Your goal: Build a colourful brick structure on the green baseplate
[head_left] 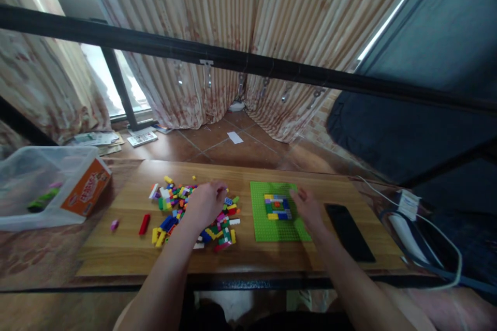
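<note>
My left hand (pixel 206 204) hovers over a loose pile of toy building bricks (pixel 180 197), its fingers curled together toward the right. Whether a brick is between those fingertips is hidden. At the right side of a green baseplate (pixel 262 230), my right hand (pixel 307 208) has its fingers bent in, the tips close to the built bricks; anything held there is too small to make out. On the plate stands a low square ring of yellow, blue and grey bricks (pixel 273 216), with an orange brick (pixel 277 204) in its middle.
A black phone (pixel 349 232) lies right of the baseplate. A red brick (pixel 144 224) and a small pink brick (pixel 114 225) lie apart at left, near a clear plastic bin (pixel 39 217). A dark metal bar (pixel 233 57) crosses beyond the wooden board. A white cable (pixel 438 225) runs at right.
</note>
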Action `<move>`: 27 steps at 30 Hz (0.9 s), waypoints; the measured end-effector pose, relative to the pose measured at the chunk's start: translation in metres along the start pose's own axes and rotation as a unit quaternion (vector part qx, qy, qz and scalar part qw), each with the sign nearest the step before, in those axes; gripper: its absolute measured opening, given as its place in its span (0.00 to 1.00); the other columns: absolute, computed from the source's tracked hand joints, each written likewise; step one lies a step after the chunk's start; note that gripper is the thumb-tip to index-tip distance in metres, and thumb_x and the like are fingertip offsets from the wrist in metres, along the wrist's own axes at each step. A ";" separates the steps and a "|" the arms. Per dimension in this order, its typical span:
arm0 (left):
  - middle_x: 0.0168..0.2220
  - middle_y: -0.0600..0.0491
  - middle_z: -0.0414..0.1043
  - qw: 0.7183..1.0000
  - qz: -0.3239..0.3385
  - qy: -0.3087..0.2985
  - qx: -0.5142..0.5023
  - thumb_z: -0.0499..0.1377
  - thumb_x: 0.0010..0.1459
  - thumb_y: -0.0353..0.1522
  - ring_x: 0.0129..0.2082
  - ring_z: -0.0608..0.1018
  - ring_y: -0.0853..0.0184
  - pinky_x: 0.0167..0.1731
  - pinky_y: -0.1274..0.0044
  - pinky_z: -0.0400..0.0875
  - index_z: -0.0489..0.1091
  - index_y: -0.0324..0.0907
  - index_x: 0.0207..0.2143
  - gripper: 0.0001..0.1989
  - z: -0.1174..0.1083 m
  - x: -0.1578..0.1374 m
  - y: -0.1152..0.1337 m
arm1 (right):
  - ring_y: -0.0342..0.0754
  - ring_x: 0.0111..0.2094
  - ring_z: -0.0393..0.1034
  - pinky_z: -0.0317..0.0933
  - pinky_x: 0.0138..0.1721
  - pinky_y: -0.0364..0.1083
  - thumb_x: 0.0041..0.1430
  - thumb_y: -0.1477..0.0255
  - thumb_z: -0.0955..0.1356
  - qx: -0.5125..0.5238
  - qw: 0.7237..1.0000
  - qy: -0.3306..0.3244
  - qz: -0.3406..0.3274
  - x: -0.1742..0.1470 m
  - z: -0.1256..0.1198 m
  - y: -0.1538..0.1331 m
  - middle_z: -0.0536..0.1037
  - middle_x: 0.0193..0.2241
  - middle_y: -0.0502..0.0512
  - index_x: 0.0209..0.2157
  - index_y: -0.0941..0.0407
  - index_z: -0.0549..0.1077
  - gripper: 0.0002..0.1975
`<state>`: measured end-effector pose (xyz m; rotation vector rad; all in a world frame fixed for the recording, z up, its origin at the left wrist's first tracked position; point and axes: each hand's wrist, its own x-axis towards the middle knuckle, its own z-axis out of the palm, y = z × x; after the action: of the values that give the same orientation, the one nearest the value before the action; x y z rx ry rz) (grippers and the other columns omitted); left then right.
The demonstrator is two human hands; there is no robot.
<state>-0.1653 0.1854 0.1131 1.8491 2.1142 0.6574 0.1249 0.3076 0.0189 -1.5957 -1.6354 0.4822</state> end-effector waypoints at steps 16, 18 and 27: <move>0.35 0.51 0.78 0.993 -0.052 0.091 -0.060 0.53 0.60 0.31 0.34 0.77 0.66 0.37 0.77 0.68 0.75 0.42 0.37 0.10 -0.017 0.000 -0.015 | 0.50 0.41 0.72 0.64 0.44 0.50 0.59 0.68 0.63 0.042 0.960 -0.240 -0.141 -0.109 0.027 -0.085 0.78 0.39 0.56 0.39 0.54 0.75 0.12; 0.34 0.51 0.78 0.993 -0.055 0.089 -0.060 0.53 0.60 0.31 0.34 0.77 0.66 0.37 0.77 0.68 0.75 0.42 0.37 0.11 -0.017 0.000 -0.015 | 0.49 0.41 0.72 0.64 0.45 0.50 0.59 0.69 0.63 0.035 0.954 -0.252 -0.160 -0.108 0.031 -0.087 0.78 0.39 0.55 0.39 0.53 0.75 0.11; 0.35 0.51 0.78 0.994 -0.061 0.079 -0.052 0.53 0.60 0.32 0.36 0.77 0.66 0.39 0.77 0.69 0.75 0.43 0.38 0.11 -0.014 0.000 -0.015 | 0.50 0.40 0.69 0.63 0.43 0.49 0.59 0.73 0.63 -0.052 0.931 -0.272 -0.237 -0.114 0.052 -0.092 0.75 0.37 0.55 0.38 0.53 0.75 0.09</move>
<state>-0.1851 0.1821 0.1180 1.6489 2.2230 0.8930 0.0141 0.1988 0.0241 -1.1211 -2.4162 0.6186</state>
